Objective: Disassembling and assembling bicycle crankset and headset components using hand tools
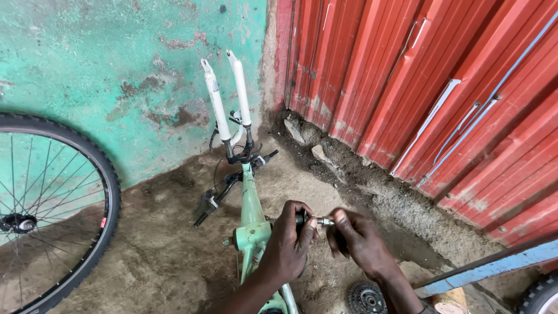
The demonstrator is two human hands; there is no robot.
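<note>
I pinch a small metal axle piece [323, 221] between the fingertips of my right hand [356, 238], right beside the bottom bracket shell of the pale green bicycle frame [251, 210], which lies upside down on the dirt floor [163, 256]. My left hand [289, 241] is wrapped around the shell's dark end. Best to keep the piece square and steady. A cassette [366, 298] lies just beside my right wrist; a spoked wheel [52, 209] leans against the green wall, well apart.
</note>
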